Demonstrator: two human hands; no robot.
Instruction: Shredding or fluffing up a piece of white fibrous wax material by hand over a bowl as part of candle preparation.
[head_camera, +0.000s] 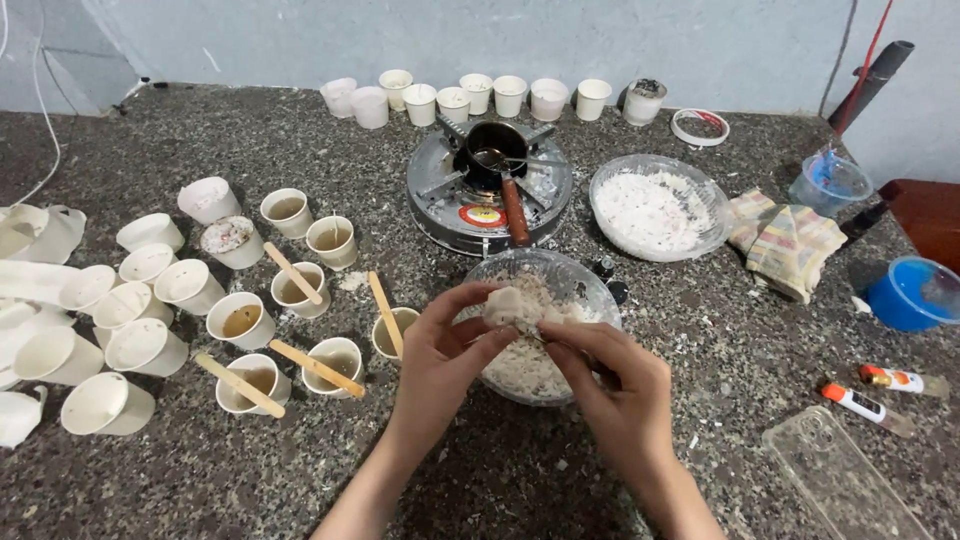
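Over a clear glass bowl (580, 275) of white wax flakes, both my hands work on a pale wax chunk (503, 304). My left hand (440, 355) pinches the chunk from the left with thumb and fingers. My right hand (610, 385) touches its lower right side with its fingertips. Just beyond the bowl stands a round single-burner stove (445, 200) carrying a small dark pot (495, 145) with a brown handle.
Small white cups (240, 320) with yellowish liquid and wooden sticks (385, 310) stand left of the bowl; several empty cups lie farther left. A second bowl of flakes (655, 210), a striped cloth (790, 245), blue containers (915, 290), lighters (865, 405) and a clear phone case (840, 480) are right.
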